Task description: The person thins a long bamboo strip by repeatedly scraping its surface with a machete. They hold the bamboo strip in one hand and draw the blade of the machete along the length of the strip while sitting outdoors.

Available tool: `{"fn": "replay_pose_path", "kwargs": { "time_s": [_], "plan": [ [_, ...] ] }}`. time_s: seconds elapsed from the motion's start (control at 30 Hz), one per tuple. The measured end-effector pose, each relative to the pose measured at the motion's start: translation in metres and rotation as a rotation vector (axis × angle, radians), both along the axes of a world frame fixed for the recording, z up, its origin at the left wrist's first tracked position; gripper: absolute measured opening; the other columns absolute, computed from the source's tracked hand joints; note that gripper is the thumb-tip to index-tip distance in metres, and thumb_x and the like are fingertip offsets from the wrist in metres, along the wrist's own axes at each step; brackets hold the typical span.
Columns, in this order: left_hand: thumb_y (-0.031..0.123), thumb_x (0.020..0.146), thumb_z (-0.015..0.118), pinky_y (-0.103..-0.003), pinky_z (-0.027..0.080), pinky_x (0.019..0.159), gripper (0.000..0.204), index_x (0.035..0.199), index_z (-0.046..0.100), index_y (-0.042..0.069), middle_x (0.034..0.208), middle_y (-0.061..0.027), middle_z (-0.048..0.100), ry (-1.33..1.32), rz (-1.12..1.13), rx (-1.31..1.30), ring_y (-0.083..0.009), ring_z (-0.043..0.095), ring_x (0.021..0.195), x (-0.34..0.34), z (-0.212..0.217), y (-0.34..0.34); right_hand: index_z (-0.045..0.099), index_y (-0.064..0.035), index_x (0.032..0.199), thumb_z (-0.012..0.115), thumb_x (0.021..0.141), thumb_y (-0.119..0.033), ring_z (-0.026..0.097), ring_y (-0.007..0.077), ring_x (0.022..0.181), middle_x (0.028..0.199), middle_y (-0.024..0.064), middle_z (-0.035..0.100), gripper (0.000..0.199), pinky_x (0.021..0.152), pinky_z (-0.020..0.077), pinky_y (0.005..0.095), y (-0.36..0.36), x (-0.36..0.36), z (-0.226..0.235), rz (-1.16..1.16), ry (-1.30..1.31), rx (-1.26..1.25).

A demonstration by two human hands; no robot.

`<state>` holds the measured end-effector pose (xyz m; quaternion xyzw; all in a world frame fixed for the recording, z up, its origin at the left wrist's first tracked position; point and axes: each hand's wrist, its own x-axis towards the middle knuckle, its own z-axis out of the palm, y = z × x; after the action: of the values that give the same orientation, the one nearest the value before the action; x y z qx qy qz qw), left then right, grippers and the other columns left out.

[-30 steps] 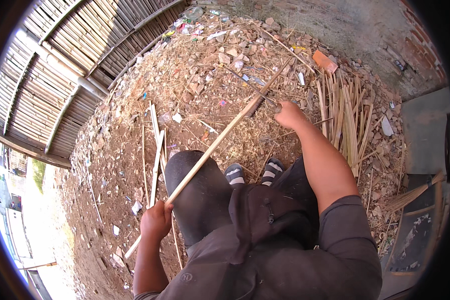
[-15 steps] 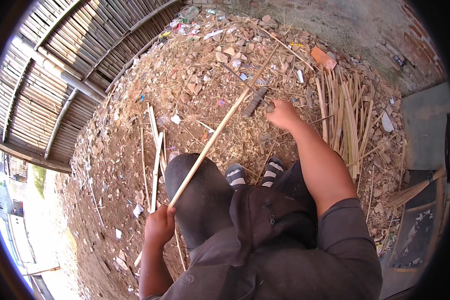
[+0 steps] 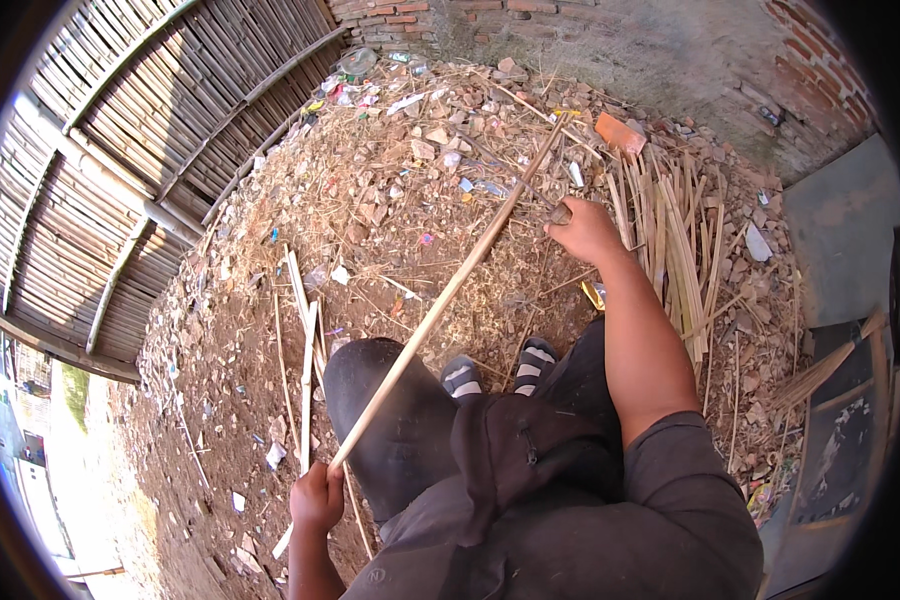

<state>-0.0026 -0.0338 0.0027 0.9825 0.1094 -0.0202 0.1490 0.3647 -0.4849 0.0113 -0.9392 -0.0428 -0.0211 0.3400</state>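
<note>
The left hand (image 3: 317, 497) is gripping the near end of a long split-bamboo strip (image 3: 440, 305), its fingers closing around the pale butt. The strip is slanting away over the left knee (image 3: 355, 385), its darker far end reaching out above the littered ground (image 3: 370, 260). The right hand (image 3: 582, 232) is holding a dark, slender blade-like tool (image 3: 559, 213), fingers wrapping its grip; the thin far part is crossing near the strip's outer half, though whether it is touching cannot be told.

The strip is looking light, stiff along its length and a little springy, probably prone to splitting along the grain and perhaps sharp at its edges. The thick butt is offering the surest hold, well away from the blade. More split strips are lying in a bundle (image 3: 680, 260) at right and a few loose strips (image 3: 305, 390) at left.

A small round emblem (image 3: 376, 576) is showing on the dark shirt (image 3: 570, 545); any marks on the scattered litter are appearing too small to read.
</note>
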Motion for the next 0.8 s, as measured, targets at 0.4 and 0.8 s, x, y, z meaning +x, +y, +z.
{"fn": "replay_pose_path", "kwargs": {
  "time_s": [0.4, 0.8],
  "plan": [
    [0.032, 0.095, 0.064, -0.052, 0.045, 0.054, 0.034, 0.079, 0.053, 0.005, 0.063, -0.0204, 0.059, -0.082, 0.026, -0.099, -0.0458, 0.06, 0.062, -0.004, -0.007, -0.001, 0.067, -0.0098, 0.097, 0.074, 0.074, -0.025, 0.068, 0.0356, 0.084, 0.09, 0.0149, 0.07, 0.028, 0.073, 0.0524, 0.046, 0.069, -0.034, 0.0, 0.567, -0.077, -0.198],
    [0.033, 0.103, 0.047, -0.056, 0.044, 0.057, 0.039, 0.077, 0.054, 0.004, 0.066, -0.0242, 0.06, -0.084, 0.054, -0.082, -0.049, 0.059, 0.064, 0.0, -0.022, -0.001, 0.068, -0.0109, 0.09, 0.074, 0.078, -0.024, 0.067, 0.0366, 0.074, 0.075, 0.0154, 0.067, 0.019, 0.067, 0.0518, 0.0473, 0.071, -0.046, 0.008, 0.4, -0.16, -0.173]
  ]
}}
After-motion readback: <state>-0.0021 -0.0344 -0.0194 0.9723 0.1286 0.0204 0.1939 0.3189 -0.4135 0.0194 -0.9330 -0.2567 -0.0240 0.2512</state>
